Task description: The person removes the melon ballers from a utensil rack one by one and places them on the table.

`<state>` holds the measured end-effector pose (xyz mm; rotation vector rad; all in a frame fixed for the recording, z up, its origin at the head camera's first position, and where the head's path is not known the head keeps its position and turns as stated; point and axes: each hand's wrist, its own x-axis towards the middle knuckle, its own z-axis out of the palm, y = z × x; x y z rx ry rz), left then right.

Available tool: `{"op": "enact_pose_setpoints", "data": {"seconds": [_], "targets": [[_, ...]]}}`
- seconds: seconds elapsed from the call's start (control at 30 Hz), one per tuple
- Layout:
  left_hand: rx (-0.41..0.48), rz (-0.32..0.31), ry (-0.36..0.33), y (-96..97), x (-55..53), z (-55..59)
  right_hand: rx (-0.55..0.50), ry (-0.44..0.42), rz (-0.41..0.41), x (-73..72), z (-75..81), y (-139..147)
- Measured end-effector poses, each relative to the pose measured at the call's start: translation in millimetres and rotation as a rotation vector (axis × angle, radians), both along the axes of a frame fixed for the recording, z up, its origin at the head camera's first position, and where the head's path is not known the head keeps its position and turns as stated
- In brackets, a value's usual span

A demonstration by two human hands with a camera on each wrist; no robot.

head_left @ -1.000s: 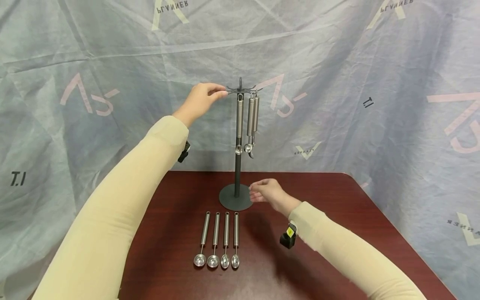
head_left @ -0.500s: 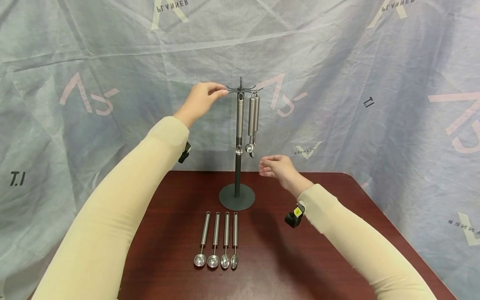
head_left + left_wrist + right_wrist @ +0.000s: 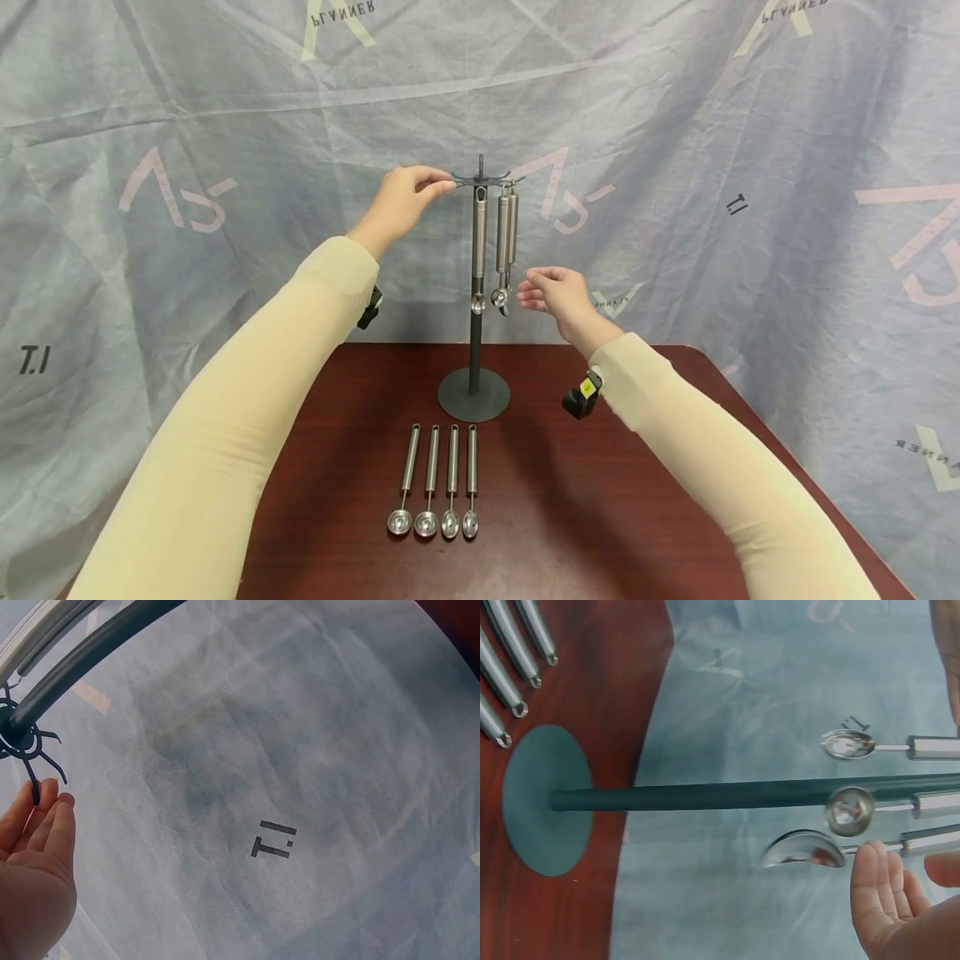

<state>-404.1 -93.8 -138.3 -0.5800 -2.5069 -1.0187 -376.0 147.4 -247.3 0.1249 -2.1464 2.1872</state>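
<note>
A dark metal hanging stand (image 3: 475, 342) with hooks around its top stands near the back of the table. My left hand (image 3: 405, 200) pinches the tip of one hook (image 3: 35, 791) on the left side, fingertips and thumb together. Three steel scoops (image 3: 502, 242) with small round bowls and tube handles hang from the hooks, at the front and right. Beside their lower ends, to the right, is my right hand (image 3: 558, 298), holding nothing. In the right wrist view its loosely bent fingers (image 3: 870, 889) lie close to the neck of the scoop with a curved bowl (image 3: 806, 847); contact is unclear.
Several more steel scoops (image 3: 431, 467) lie side by side on the dark red table (image 3: 600, 517), in front of the stand's round base (image 3: 457, 400). Behind the table hangs a grey printed cloth (image 3: 240, 108).
My right hand has risen from beside the stand's base to the level of the hanging scoops' bowls. My left hand has stayed at its hook. The scoops on the table lie as before.
</note>
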Motion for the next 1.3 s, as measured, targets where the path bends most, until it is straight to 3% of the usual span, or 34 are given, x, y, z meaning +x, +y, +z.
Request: {"op": "enact_pose_setpoints", "data": {"seconds": [0.23, 0.43, 0.6, 0.87, 1.3], "targets": [[-0.019, -0.002, 0.008, -0.3, 2.3, -0.2, 0.013, 0.073, -0.090, -11.9, 17.4, -10.8], [-0.033, 0.010, -0.004, -0.3, 4.1, 2.2, 0.047, 0.154, -0.059, -22.2, 27.0, -16.7], [-0.035, 0.013, 0.006, 0.8, 3.5, 3.2, 0.084, 0.192, -0.037, -31.4, 28.6, -17.2], [-0.020, 0.006, 0.009, 2.2, 4.2, 1.5, 0.046, 0.212, 0.001, -42.4, 27.8, -16.8], [-0.019, 0.009, 0.023, 0.7, 2.7, -0.1, 0.070, 0.260, -0.053, -40.6, 29.4, -12.7]]}}
